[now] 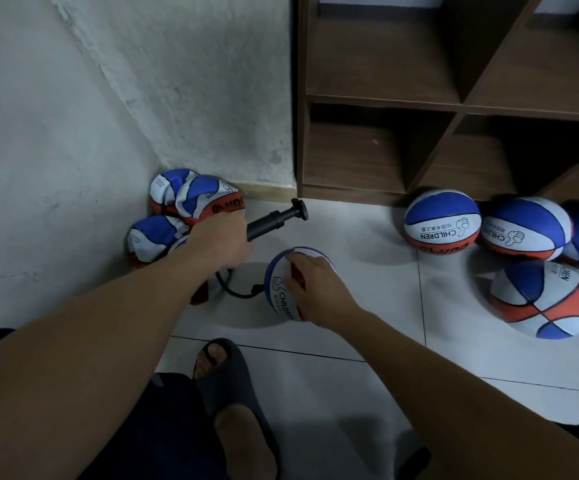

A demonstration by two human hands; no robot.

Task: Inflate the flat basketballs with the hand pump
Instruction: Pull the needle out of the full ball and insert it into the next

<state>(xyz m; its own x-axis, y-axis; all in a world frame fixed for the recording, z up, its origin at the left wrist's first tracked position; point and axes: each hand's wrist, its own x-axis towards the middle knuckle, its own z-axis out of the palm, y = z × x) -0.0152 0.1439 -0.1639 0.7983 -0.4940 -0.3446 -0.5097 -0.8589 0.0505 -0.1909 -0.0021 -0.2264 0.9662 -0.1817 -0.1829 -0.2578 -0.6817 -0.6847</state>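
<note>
The left hand (224, 239) is wrapped around the barrel of a black hand pump (274, 220), which slants up and to the right with its T-handle pushed in near the barrel. From below that hand the pump's black hose (236, 292) loops down over the tiled floor (367, 341) and across to the basketball (281, 289) lying between the two hands. The right hand (315, 289) rests on top of this ball with its fingers curved over the upper surface, holding it down — the ball shows blue, white and a strip of red, with "CHILDREN" printed on the side.

Behind the left hand, in the corner by the wall (108, 116), is a pile of crumpled, flat basketballs (184, 199). To the right of the hands, well apart from them, a cluster of round inflated basketballs (442, 220) sits on the floor in front of a dark wooden cubby shelf (454, 105). Below the arms, a foot in a dark slide sandal (225, 375) is planted on the tiles.
</note>
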